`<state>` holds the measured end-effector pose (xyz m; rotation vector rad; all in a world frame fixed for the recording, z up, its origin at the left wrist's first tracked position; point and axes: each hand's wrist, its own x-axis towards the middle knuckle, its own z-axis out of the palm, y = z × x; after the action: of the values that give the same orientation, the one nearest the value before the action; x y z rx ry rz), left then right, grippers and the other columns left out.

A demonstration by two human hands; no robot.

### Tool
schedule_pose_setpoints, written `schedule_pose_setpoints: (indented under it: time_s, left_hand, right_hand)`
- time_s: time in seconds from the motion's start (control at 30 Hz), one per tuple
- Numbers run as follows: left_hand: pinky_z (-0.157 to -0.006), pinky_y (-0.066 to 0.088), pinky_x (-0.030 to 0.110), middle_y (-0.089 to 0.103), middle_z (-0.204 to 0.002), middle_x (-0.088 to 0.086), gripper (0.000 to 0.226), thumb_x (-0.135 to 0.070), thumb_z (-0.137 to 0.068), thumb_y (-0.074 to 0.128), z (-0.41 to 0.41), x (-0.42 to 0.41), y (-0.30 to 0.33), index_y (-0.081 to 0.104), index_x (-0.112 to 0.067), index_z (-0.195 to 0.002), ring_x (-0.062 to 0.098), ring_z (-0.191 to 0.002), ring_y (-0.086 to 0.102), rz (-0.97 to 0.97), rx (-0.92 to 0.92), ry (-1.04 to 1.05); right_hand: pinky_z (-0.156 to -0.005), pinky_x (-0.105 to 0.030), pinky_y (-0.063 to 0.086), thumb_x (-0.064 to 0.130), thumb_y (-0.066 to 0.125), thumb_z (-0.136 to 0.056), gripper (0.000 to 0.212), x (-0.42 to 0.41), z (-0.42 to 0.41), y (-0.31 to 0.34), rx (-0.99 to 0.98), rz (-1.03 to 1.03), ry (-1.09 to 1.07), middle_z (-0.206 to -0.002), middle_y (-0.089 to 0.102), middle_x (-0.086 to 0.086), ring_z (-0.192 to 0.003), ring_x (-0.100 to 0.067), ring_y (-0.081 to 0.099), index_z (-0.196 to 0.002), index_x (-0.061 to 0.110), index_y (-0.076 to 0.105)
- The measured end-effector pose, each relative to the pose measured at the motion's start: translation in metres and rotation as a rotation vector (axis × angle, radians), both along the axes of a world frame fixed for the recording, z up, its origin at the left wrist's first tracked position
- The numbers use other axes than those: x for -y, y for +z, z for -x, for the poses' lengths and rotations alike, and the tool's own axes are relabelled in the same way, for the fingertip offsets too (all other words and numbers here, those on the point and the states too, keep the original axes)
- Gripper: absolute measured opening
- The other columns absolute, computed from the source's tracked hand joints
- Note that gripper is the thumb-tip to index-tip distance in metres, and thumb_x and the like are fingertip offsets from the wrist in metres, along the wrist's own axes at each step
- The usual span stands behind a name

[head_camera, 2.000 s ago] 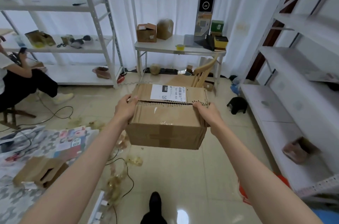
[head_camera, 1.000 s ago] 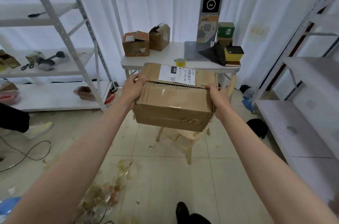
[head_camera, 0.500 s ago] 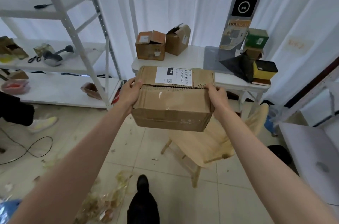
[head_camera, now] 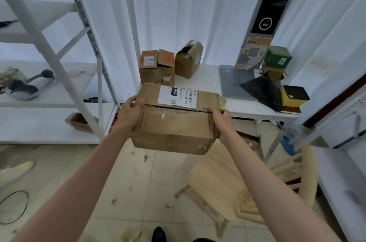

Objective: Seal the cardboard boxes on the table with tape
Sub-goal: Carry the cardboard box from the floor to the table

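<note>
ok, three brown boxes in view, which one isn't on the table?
The labelled cardboard box, carried by the left hand and right hand; the other two stand on the white table.

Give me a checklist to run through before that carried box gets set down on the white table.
1. Hold on the carried box: left hand and right hand grip opposite ends. Ok.
2. Box level: slightly tilted, not slipping. Ok.
3. Top flaps: torn seam is open, untaped. Not ok.
4. Landing spot on the white table: bare patch in front of the two brown boxes. Ok.
5. Tape roll: yellowish roll peeks out behind the box's right corner. Ok.
6. Path: wooden chair stands below the table edge. Cannot tell if it blocks.
</note>
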<state>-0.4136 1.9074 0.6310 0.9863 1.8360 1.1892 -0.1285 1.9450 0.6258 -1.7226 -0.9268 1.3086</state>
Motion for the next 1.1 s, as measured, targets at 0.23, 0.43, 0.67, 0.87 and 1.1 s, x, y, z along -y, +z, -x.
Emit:
schedule_pose_setpoints:
  time_s: [0.23,0.43,0.67,0.87,1.1]
  left_hand:
    - [-0.090,0.044,0.036,0.055,-0.137,0.004,0.052,-0.047,-0.103,0.050,0.002,-0.077,-0.018,0.045,-0.024,-0.150,0.017,-0.111,0.051,0.035,-0.010,-0.068]
    - [-0.081,0.049,0.035,0.054,-0.128,0.001,0.051,-0.049,-0.104,0.048,-0.015,-0.148,-0.033,0.043,-0.027,-0.150,0.021,-0.105,0.054,0.095,0.038,-0.097]
    - [-0.084,0.045,0.039,0.052,-0.117,-0.003,0.051,-0.050,-0.104,0.045,-0.032,-0.235,-0.045,0.041,-0.030,-0.151,0.015,-0.094,0.052,0.143,0.020,-0.125]
    - [-0.082,0.044,0.036,0.057,-0.104,-0.007,0.054,-0.054,-0.103,0.044,-0.030,-0.290,-0.070,0.046,-0.025,-0.150,0.013,-0.091,0.053,0.197,0.019,-0.107]
    - [-0.074,0.042,0.028,0.054,-0.109,-0.005,0.053,-0.053,-0.104,0.043,-0.013,-0.360,-0.102,0.047,-0.025,-0.149,0.015,-0.094,0.052,0.236,0.000,-0.126]
  right_hand:
    - [-0.101,-0.051,0.050,0.047,0.056,-0.095,0.048,-0.058,0.001,-0.014,0.033,0.050,-0.082,-0.125,0.058,-0.006,-0.112,-0.026,0.058,-0.131,0.017,0.047]
    - [-0.097,-0.047,0.051,0.047,0.056,-0.095,0.047,-0.123,-0.012,-0.026,0.043,0.071,-0.107,-0.128,0.056,-0.006,-0.112,-0.025,0.057,-0.132,0.020,0.045]
    - [-0.098,-0.046,0.051,0.049,0.054,-0.097,0.036,-0.207,-0.029,-0.036,0.033,0.072,-0.126,-0.126,0.056,-0.002,-0.113,-0.023,0.056,-0.123,0.026,0.047]
    - [-0.073,-0.034,0.044,0.047,0.054,-0.098,0.036,-0.265,-0.028,-0.052,0.019,0.106,-0.078,-0.125,0.054,-0.001,-0.105,-0.018,0.054,-0.126,0.026,0.045]
    - [-0.064,-0.029,0.041,0.041,0.056,-0.097,0.050,-0.328,-0.011,-0.085,-0.006,0.173,-0.064,-0.128,0.055,-0.002,-0.100,-0.013,0.054,-0.141,0.020,0.044]
